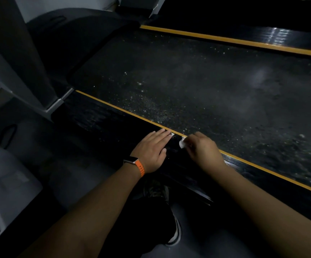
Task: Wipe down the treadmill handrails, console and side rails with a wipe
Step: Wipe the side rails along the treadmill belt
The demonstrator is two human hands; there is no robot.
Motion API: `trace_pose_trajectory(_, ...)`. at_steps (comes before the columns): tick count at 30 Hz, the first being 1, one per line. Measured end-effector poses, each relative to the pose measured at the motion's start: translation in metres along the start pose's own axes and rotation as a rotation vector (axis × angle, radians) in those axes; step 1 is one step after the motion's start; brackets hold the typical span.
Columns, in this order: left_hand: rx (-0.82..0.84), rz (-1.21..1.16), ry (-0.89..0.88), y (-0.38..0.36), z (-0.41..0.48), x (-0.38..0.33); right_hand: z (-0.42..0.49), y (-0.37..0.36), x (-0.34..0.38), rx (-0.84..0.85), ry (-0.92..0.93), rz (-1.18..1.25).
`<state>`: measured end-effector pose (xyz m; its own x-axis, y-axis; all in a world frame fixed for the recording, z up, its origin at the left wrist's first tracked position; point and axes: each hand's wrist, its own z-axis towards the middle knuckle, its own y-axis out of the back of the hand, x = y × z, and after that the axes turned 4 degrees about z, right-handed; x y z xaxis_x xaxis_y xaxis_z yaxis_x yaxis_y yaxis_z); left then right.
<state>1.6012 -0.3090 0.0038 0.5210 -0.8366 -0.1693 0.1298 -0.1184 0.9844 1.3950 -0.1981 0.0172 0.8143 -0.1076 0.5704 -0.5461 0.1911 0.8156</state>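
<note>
The near black side rail [102, 118] of the treadmill runs from upper left to lower right, edged by a yellow stripe [125, 111]. My left hand [152, 150] lies flat on the rail with straight fingers, an orange-strapped watch on its wrist. Just to its right, my right hand [204, 150] has curled fingers pinching a small white wipe [182, 143] against the rail beside the stripe. White crumbs lie at my left fingertips. Dusty specks cover the belt [197, 86]. The far side rail [234, 32] shows at the top. Handrails and console are out of view.
A grey upright post [20, 58] stands at the left by the dark motor cover [72, 34]. A pale grey object [4, 185] sits at the lower left on the floor. My shoe [173, 229] is on the floor below the rail.
</note>
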Motion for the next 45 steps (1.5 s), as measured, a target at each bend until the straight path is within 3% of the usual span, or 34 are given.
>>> trace_pose_trajectory(3,0.006,-0.006,-0.003,0.000,0.000,0.000,-0.011,-0.008,0.000,-0.021,0.107,-0.196)
trace_pose_trajectory(7,0.018,-0.041,-0.004,0.000,0.001,0.003,-0.039,-0.019,0.005,-0.032,0.175,-0.272)
trace_pose_trajectory(12,0.090,-0.080,-0.034,0.010,-0.001,0.031,-0.046,-0.027,0.007,0.238,0.111,-0.354)
trace_pose_trajectory(16,0.079,0.034,0.058,0.018,-0.010,0.063,-0.014,-0.036,0.025,0.330,0.122,-0.358)
trace_pose_trajectory(25,0.059,0.018,0.051,0.015,-0.010,0.067,-0.039,-0.019,0.002,0.240,0.155,-0.328)
trace_pose_trajectory(33,0.031,0.030,0.047,0.015,-0.011,0.065,0.022,-0.055,0.045,0.332,0.177,-0.358)
trace_pose_trajectory(42,0.042,0.044,0.052,0.013,-0.011,0.066,-0.027,-0.023,0.020,0.266,0.204,-0.366)
trace_pose_trajectory(45,0.026,0.040,0.048,0.013,-0.011,0.065,0.003,-0.038,0.041,0.363,0.208,-0.323)
